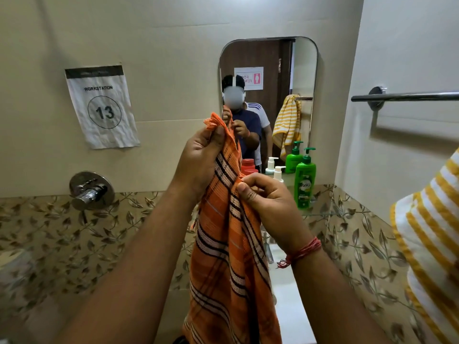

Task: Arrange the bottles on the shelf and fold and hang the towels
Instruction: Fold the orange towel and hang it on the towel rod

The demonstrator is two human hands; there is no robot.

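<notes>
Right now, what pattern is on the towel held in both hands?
The towel is orange with black-and-white stripes crossing in a plaid; clearest in the head view.

Orange striped towel (pixel 231 256), green bottle (pixel 305 180)

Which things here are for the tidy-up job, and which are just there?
For the job: orange checked towel, held by left hand and right hand; yellow striped towel; green bottle; white pump bottle; towel bar.

Just there: workstation sign; wall tap; mirror.

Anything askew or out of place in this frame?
Nothing spilled or damaged. The workstation 13 sign hangs tilted and crumpled on the wall. The orange striped towel is bunched between the left hand and right hand, unfolded.
</notes>
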